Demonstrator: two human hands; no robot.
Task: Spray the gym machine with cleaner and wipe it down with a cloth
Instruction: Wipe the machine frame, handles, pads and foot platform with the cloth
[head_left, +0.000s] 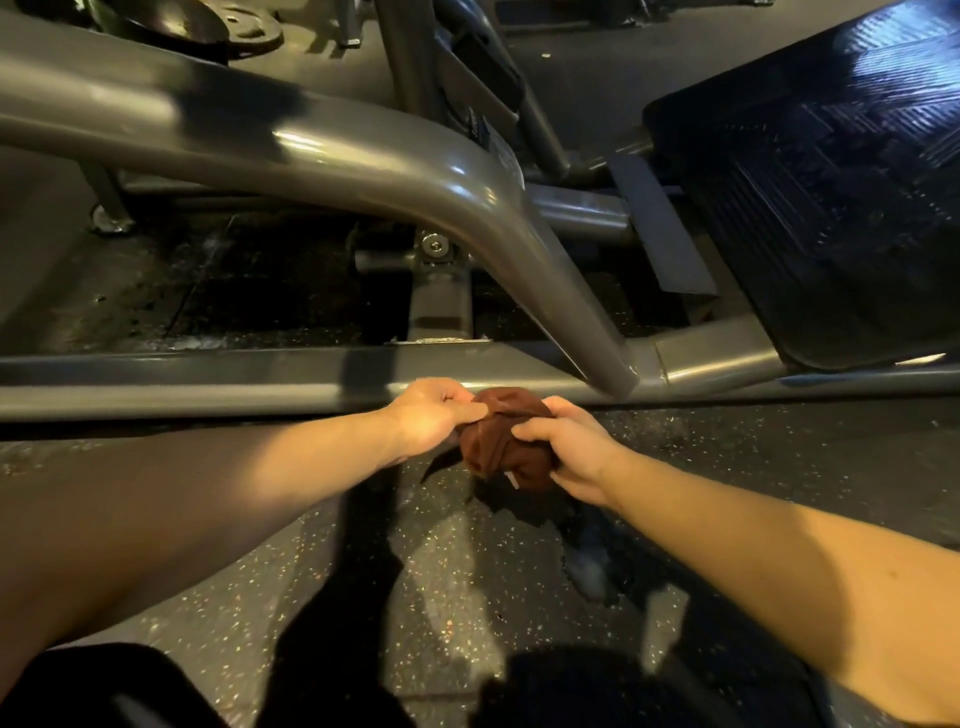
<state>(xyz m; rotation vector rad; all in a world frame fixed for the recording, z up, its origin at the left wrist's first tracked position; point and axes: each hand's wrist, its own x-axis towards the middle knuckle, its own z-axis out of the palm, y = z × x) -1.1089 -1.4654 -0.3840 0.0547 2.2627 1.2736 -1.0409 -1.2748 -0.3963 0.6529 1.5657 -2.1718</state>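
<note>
A bunched brown cloth (506, 441) hangs between both my hands, just in front of the grey gym machine's low horizontal frame bar (208, 379). My left hand (434, 418) pinches the cloth's left side with thumb and fingers. My right hand (566, 447) grips its right side, fingers curled over the top. A thick bent grey tube (322, 150) of the machine runs down to the bar just right of the cloth. No spray bottle is in view.
A black ribbed footplate (831, 182) tilts up at the right. Weight plates (249, 31) lie at the top left. Speckled rubber floor (452, 582) spreads below my arms, with a wet patch (587, 566) near the right forearm. My dark-clothed knees fill the bottom edge.
</note>
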